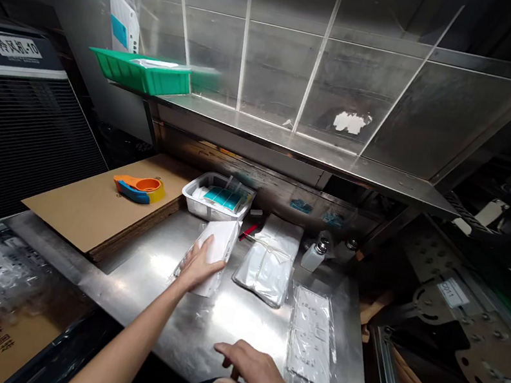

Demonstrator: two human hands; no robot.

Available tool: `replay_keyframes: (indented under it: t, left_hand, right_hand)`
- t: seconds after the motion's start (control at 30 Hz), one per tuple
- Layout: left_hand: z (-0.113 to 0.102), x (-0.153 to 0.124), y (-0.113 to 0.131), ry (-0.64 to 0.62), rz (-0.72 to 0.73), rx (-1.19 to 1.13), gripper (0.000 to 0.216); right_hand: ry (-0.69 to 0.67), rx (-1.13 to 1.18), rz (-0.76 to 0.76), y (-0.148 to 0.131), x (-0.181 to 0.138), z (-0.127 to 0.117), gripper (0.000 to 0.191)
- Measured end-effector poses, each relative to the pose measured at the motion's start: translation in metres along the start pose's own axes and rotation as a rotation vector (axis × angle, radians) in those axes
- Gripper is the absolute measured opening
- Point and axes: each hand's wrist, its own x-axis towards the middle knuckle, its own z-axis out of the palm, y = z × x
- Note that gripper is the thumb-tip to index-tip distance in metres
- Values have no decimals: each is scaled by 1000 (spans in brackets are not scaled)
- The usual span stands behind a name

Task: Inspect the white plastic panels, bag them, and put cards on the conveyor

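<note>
The left hand [198, 265] lies across a white packet [223, 243] in clear wrap, over the metal surface [193, 331]. Its fingers are spread over the packet's top, thumb near the right edge; whether they grip or only press, I cannot tell, nor whether the packet is lifted.

The right hand [259, 378] hovers at five o'clock from the packet, its fingers loosely curled and apart, with nothing between them.

Taking the packet as the dial's centre, a white tray [207, 211] is just beside it at twelve o'clock, a tied stack of bags [267, 265] at three, and a wrapped flat piece [312, 338] at four. At ten, an orange and blue tape dispenser [140, 190] rests on cardboard [86, 209].

The step in hand looks like positioning or steadying the packet. The next move probably calls for thumb and fingers firm on opposite edges, since the loose wrap may slip, with the right hand ready to steady the near end.
</note>
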Motion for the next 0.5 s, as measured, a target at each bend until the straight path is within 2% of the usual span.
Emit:
replay_keyframes:
  t: [0.07, 0.13, 0.3, 0.4, 0.5]
  left_hand:
    - [-5, 25, -7, 58, -1, 147, 88]
    - [-2, 42, -14, 78, 3, 258, 88]
    - [23, 65, -27, 69, -49, 454, 82]
    - [34, 70, -34, 64, -92, 508, 83]
    - [33, 67, -36, 47, -112, 520, 84]
  right_hand:
    - [60, -31, 23, 9, -5, -12, 37]
    - [115, -61, 23, 17, -10, -24, 33]
    - [223, -144, 48, 26, -39, -67, 33]
    - [378, -138, 151, 37, -69, -105, 33]
    - [608, -122, 326, 55, -101, -156, 33]
